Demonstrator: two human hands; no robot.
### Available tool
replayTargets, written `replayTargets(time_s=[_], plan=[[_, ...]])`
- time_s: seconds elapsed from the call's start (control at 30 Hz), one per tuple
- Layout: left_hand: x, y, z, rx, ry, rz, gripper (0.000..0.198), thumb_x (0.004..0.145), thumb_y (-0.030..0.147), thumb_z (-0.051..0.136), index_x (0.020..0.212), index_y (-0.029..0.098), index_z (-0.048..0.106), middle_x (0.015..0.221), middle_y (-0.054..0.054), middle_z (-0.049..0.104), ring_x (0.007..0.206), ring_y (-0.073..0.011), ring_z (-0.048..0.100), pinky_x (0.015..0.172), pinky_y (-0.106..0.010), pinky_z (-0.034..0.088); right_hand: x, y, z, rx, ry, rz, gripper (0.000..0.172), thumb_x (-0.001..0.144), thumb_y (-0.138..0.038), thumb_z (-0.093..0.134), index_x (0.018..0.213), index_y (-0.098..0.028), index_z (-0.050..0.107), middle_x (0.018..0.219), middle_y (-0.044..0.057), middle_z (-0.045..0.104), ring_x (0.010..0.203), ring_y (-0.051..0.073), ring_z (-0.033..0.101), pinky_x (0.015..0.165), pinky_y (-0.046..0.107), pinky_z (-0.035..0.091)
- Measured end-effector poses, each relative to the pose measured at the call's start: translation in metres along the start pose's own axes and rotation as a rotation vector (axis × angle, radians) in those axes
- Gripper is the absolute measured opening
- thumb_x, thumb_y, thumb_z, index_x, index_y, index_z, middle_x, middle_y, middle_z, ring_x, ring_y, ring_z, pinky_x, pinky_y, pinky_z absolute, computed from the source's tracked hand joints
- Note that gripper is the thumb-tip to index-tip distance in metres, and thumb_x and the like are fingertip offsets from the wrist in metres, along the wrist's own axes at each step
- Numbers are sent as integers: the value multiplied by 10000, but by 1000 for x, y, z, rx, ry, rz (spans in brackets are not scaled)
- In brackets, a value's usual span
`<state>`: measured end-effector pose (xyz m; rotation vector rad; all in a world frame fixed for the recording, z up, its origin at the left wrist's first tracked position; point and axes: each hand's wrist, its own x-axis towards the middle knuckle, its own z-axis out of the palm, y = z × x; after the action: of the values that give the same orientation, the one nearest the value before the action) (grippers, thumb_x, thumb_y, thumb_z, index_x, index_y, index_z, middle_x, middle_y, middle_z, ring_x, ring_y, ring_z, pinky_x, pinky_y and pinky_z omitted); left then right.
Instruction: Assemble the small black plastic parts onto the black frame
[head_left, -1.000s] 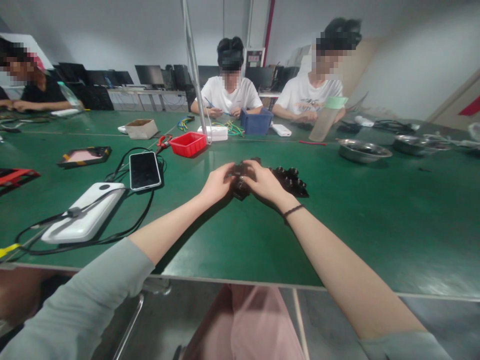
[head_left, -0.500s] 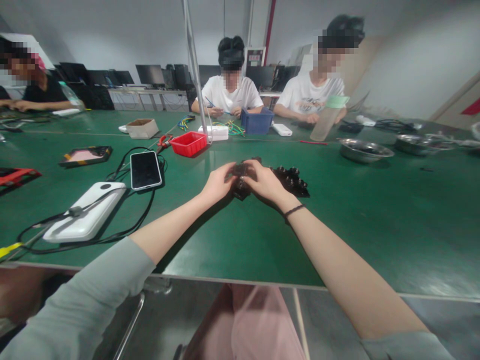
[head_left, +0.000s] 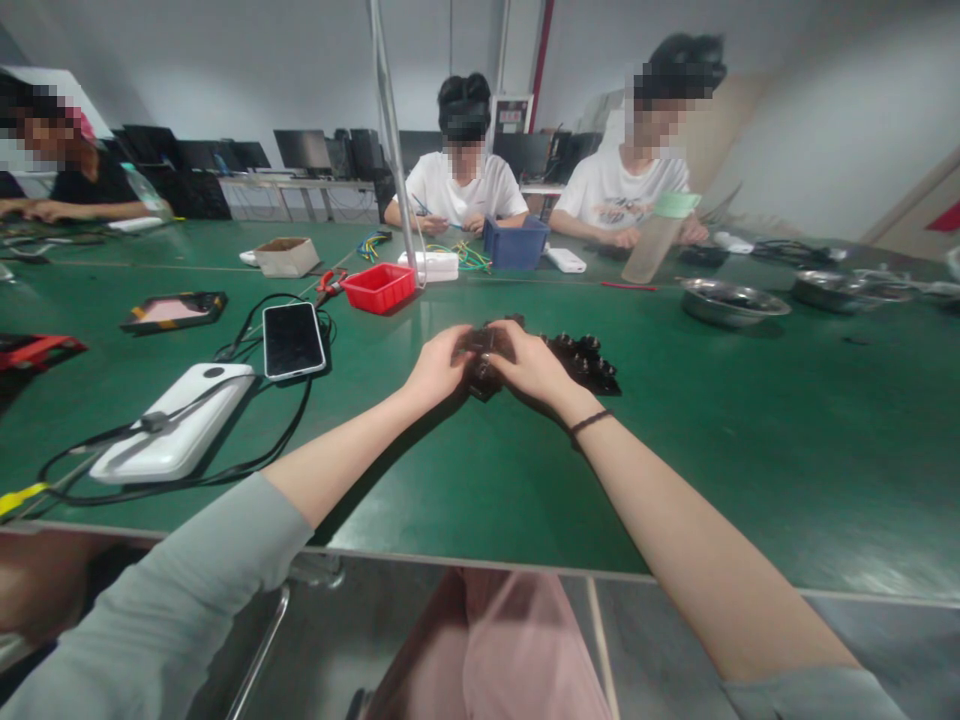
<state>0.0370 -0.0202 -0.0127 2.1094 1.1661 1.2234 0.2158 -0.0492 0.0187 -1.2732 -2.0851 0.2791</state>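
Both hands meet around a small black part (head_left: 484,378) over the middle of the green table (head_left: 480,480). My left hand (head_left: 442,362) grips its left side, fingers bent around it. From the right, my right hand (head_left: 529,362) holds the same part, thumb near its front. The part's details are dark and partly covered by my fingers. Just right of my right hand lies a group of black pieces (head_left: 589,362) with several shiny round tops.
A phone (head_left: 293,341), a white power bank (head_left: 176,425) and black cables lie left. Farther back are a red tray (head_left: 380,288), a blue bin (head_left: 515,243) and a bottle (head_left: 654,245). A metal bowl (head_left: 731,303) stands right. Other people sit across the table.
The view has shifted very slightly. Both hands stay around the black part, with no clear movement.
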Motion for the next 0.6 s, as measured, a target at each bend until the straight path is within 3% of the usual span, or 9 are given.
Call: replayTargets(time_s=[0.6], plan=[[1, 0, 1, -1, 1, -13, 387, 800, 43, 571, 1175, 135, 606, 1216, -143, 662, 1113, -229, 657, 1013, -432, 522, 1, 3, 2, 36, 9, -24, 381, 846, -145, 616, 1216, -154, 524, 1177, 149, 696, 1095, 251, 672, 988, 435, 499]])
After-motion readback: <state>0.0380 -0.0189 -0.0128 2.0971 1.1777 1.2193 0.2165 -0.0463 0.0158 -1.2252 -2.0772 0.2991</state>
